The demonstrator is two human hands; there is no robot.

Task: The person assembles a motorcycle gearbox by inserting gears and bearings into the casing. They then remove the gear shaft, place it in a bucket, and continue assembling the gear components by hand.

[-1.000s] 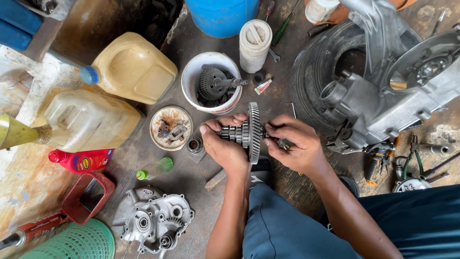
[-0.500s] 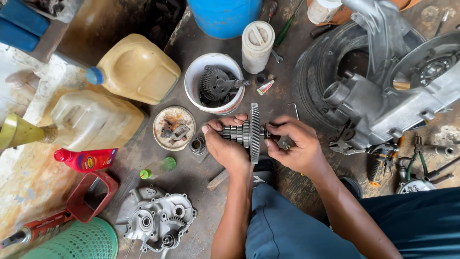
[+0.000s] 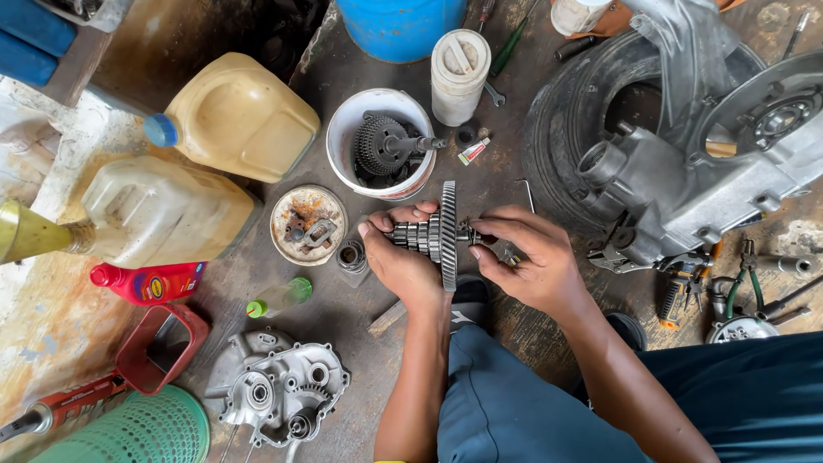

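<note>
Grimy concrete floor (image 3: 360, 343) strewn with parts; both hands apparently grip gear shaft (image 3: 433, 236).

Workshop floor (image 3: 360, 321), dark, stained concrete, seen from above, with the objects resting on it. Upper left: two yellowish plastic jugs (image 3: 240, 116), one behind the other, the nearer lying beside a red bottle (image 3: 147, 283). Centre: a white bucket (image 3: 343, 141) holding gear parts, a white cylindrical container (image 3: 459, 75) just beyond it, and a rusty round lid (image 3: 307, 225) holding small parts. A small green-capped bottle (image 3: 279, 297) lies near the lid. Lower left: an aluminium engine cover (image 3: 279, 386), a red frame-shaped tool (image 3: 163, 347) and a green mesh basket (image 3: 137, 430). Right: a black tyre (image 3: 557, 129) bearing a grey engine casing (image 3: 686, 184); pliers (image 3: 739, 279) and other hand tools lie below it. Top: a blue barrel (image 3: 399, 26).
</note>
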